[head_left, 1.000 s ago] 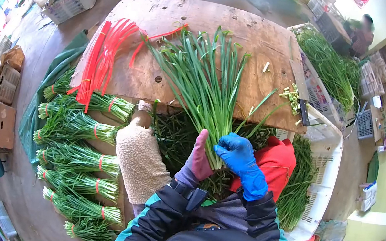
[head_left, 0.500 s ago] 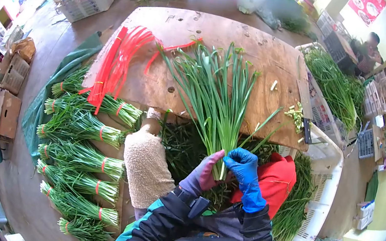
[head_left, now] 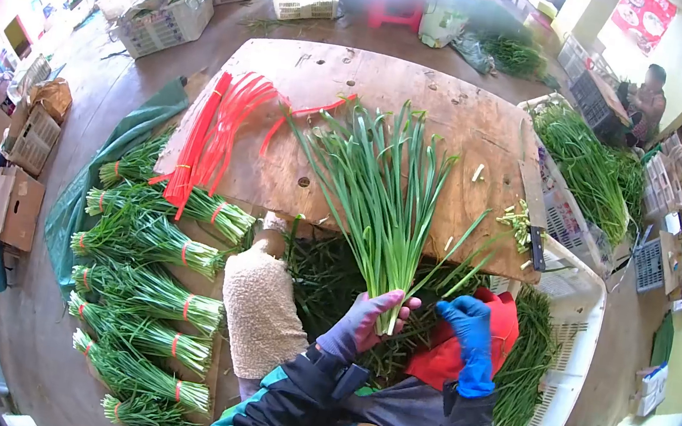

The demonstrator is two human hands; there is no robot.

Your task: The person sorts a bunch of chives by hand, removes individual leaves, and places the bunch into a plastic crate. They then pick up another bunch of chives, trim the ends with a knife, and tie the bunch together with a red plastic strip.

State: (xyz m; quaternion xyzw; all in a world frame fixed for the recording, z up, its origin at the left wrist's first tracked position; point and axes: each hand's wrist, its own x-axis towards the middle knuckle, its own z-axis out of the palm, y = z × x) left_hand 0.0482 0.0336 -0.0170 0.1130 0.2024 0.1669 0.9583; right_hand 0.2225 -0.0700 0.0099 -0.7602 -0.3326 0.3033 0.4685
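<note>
l hand [head_left: 377, 318], in a mauve glove, grips the loose garlic chive bunch [head_left: 384, 219] near its pale stem ends; thumb & fingers closed round it. bunch is upright-ish in front of the torso, leaves fanned out fwd over the near edge of the wooden board [head_left: 268, 177]. r hand [head_left: 468, 329], blue glove, is just to the r of the stems, apart from them, fingers bent inward; can't tell if anything's pinched b/w the tips. it's in front of the red cloth [head_left: 505, 319] over the r knee.

on the board: red tie strips [head_left: 226, 131] at l, a few hanging past the near edge; black-handled knife [head_left: 537, 249] along r edge, w/ cut stem bits [head_left: 516, 226] next to it. l of the fleece-covered l knee [head_left: 264, 315]: column of tied chive bundles [head_left: 165, 284] w/ red bands. r side: white plastic crate [head_left: 583, 321] w/ more greens [head_left: 524, 369] in it. another person [head_left: 649, 108] at back r, nr a heap of long greens [head_left: 580, 155].
</note>
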